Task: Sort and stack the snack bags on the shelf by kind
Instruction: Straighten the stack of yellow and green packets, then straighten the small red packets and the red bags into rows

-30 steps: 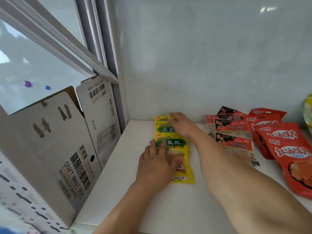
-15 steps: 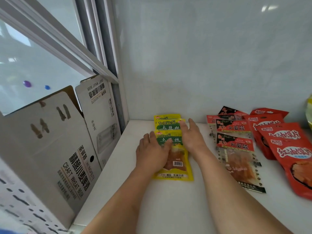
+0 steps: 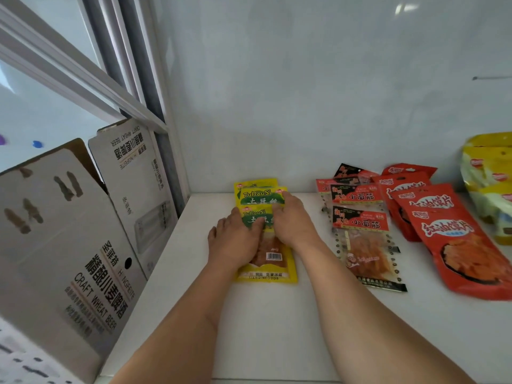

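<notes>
On a smooth white shelf (image 3: pixel 277 328) against a pale wall, seen from the head camera, two bare hands rest on a fanned stack of flat, glossy yellow snack bags (image 3: pixel 264 273) near the shelf's back left corner. Both hands cover the middle of the stack, so how many bags lie there is hard to tell; three green-banded tops show. The left hand (image 3: pixel 235 242) lies flat with straight fingers pressing the front bag. The right hand (image 3: pixel 291 220) lies beside it, fingers extended over the bags' tops, gripping nothing. To the right lie clear-windowed red-and-black bags (image 3: pixel 363 245), overlapping, then shiny red pouches (image 3: pixel 454 234), the front one cut off by the frame edge. A crinkled yellow bag (image 3: pixel 490 173) is cropped at far right. A printed cardboard box (image 3: pixel 69 245) stands left of the shelf.
</notes>
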Available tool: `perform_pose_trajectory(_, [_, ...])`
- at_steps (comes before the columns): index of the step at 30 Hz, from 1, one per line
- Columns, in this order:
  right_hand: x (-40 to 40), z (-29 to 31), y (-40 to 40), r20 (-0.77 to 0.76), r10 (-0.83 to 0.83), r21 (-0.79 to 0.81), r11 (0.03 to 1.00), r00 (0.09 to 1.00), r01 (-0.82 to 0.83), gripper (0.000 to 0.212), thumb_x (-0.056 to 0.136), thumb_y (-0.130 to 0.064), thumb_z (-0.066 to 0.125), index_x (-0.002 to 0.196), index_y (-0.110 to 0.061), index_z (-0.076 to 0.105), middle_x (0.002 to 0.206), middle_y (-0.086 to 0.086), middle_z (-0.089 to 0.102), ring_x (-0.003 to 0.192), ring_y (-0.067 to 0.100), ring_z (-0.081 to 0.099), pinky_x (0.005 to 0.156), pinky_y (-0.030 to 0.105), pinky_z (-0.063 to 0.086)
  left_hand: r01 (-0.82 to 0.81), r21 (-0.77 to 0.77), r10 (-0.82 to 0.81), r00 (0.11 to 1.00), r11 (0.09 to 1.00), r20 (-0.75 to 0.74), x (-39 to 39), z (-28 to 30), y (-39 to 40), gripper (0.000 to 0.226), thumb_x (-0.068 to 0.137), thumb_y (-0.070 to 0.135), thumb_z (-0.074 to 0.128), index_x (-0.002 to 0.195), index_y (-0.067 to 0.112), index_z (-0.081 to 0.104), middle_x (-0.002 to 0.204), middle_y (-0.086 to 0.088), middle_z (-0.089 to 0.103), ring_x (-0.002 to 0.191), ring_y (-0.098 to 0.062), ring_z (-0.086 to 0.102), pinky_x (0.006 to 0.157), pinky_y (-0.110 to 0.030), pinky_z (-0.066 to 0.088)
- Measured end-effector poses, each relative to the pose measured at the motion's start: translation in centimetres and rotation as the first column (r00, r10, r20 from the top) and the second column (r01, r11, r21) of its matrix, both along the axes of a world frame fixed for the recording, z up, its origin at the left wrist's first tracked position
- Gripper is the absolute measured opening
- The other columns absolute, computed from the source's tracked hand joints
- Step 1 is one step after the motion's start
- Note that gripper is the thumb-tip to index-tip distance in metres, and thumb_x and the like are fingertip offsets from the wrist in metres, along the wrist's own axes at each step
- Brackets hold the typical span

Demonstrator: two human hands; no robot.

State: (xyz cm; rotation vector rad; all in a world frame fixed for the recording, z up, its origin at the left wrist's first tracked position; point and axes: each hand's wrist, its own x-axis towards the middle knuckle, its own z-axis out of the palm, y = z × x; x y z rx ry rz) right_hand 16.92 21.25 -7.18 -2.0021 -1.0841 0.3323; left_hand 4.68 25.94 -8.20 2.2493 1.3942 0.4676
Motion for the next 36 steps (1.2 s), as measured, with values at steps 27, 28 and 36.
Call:
perform_pose_trajectory(27, [14.1, 1.5, -10.1, -0.335, -0.241, 0.016, 0.965, 0.911, 0.261, 0.079, 0.097, -0.051, 0.052, 0.157, -0.013, 0.018, 0.160, 0.010, 0.033, 0.143, 0.032, 0.037, 0.116, 0.044, 0.034, 0.079, -0.223, -0.027, 0.973, 0.972, 0.228, 15.1, 2.5, -8.7, 0.085, 0.091, 0.058, 0.052, 0.155, 0.011, 0.022, 0.153, -0.016, 0.040, 0.141, -0.034, 0.035, 0.112, -0.046, 0.036])
perform_pose_trajectory(28, [14.4, 1.5, -9.9, -0.337, -0.230, 0.019, 0.968, 0.913, 0.251, 0.080, 0.096, -0.053, 0.051, 0.158, -0.013, 0.017, 0.160, 0.011, 0.032, 0.144, 0.033, 0.037, 0.116, 0.045, 0.034, 0.077, -0.226, -0.024, 0.973, 0.971, 0.229, 15.3, 2.6, -8.6, 0.084, 0.092, 0.058, 0.052, 0.155, 0.012, 0.022, 0.154, -0.016, 0.039, 0.142, -0.033, 0.034, 0.113, -0.045, 0.035])
perform_pose_trajectory(36, [16.4, 1.9, -8.1, -0.345, -0.190, 0.040, 0.975, 0.919, 0.217, 0.090, 0.096, -0.057, 0.049, 0.159, -0.018, -0.002, 0.164, 0.009, 0.023, 0.146, 0.032, 0.033, 0.117, 0.045, 0.032, 0.152, -0.198, -0.090, 0.953, 0.968, 0.290, 16.9, 2.2, -6.8, 0.059, 0.089, 0.061, 0.054, 0.136, 0.026, 0.043, 0.136, -0.004, 0.060, 0.127, -0.027, 0.054, 0.107, -0.044, 0.043])
